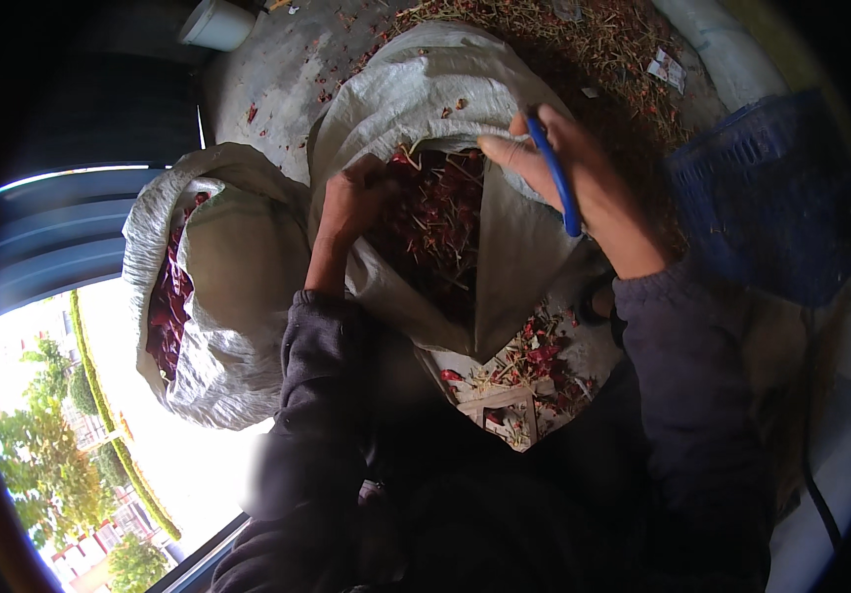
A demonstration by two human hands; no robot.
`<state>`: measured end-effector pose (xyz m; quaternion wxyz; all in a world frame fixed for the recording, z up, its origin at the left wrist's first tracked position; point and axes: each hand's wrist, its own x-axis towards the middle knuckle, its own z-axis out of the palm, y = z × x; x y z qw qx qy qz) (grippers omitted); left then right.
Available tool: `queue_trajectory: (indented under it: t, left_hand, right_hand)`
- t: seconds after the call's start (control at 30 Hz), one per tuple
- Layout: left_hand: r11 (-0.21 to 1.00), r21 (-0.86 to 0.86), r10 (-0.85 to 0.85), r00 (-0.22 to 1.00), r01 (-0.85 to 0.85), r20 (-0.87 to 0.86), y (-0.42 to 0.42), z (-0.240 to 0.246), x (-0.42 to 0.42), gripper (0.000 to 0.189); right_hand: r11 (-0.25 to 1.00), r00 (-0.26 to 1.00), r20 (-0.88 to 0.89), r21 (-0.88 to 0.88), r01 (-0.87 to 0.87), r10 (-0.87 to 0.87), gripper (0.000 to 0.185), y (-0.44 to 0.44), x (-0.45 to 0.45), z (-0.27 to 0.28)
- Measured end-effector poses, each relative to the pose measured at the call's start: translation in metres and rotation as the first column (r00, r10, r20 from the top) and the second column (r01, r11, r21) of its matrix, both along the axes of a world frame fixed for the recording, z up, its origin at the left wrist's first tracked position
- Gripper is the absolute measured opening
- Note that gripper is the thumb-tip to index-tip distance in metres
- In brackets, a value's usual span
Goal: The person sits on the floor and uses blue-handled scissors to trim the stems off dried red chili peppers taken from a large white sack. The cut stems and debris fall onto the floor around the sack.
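In front of me stands a large white woven sack (425, 81), its mouth rolled wide around dried red chilies (436, 204) with pale stems. My left hand (357, 191) is curled at the left side of the opening, over the chilies. Its fingertips are turned away and partly hidden, so whether they pinch a chili is unclear. My right hand (570, 167) is raised over the sack's right rim. A tool with a blue handle (555, 178) is held in it; the handle's shape suggests scissors, but no blade shows. Thumb and forefinger point towards the opening.
To the left stands a second woven sack (240, 259) with red chilies (171, 311) inside. Stem scraps (618, 44) cover the floor beyond. A blue plastic crate (766, 200) is at right, a white bucket (218, 24) at the back. Chili debris (544, 345) lies near my legs.
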<state>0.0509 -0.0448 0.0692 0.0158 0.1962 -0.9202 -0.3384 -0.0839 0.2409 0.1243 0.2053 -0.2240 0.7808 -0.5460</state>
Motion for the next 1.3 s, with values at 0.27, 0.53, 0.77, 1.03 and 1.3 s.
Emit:
queue_trajectory:
  t: [0.27,0.53,0.77,1.03,1.3]
  left_hand:
    - [0.943,0.325,0.101,0.990,-0.065,-0.094,0.031,0.026,-0.007,0.021]
    - [0.985,0.153,-0.063,0.996,0.074,-0.070,0.042,0.032,-0.008,0.023]
    - [0.921,0.384,0.081,0.996,-0.061,-0.036,0.057,0.039,-0.014,0.025]
    - [0.979,-0.074,0.176,0.970,-0.190,-0.169,0.077,0.048,-0.017,0.025]
    - [0.920,0.341,0.303,0.903,-0.193,-0.305,0.067,0.044,-0.017,0.018]
  right_hand:
    - [0.861,0.943,-0.048,0.424,-0.279,0.330,0.075,-0.007,0.019,0.007]
    - [0.940,0.885,-0.388,0.314,-0.137,0.258,0.046,-0.020,0.031,-0.019]
    - [0.962,0.861,-0.450,0.236,-0.139,0.235,0.034,-0.025,0.041,-0.022]
    - [0.967,0.865,-0.455,0.222,-0.121,0.213,0.033,-0.031,0.048,-0.024]
    - [0.975,0.977,0.100,-0.141,-0.174,0.189,0.048,-0.040,0.050,-0.013]
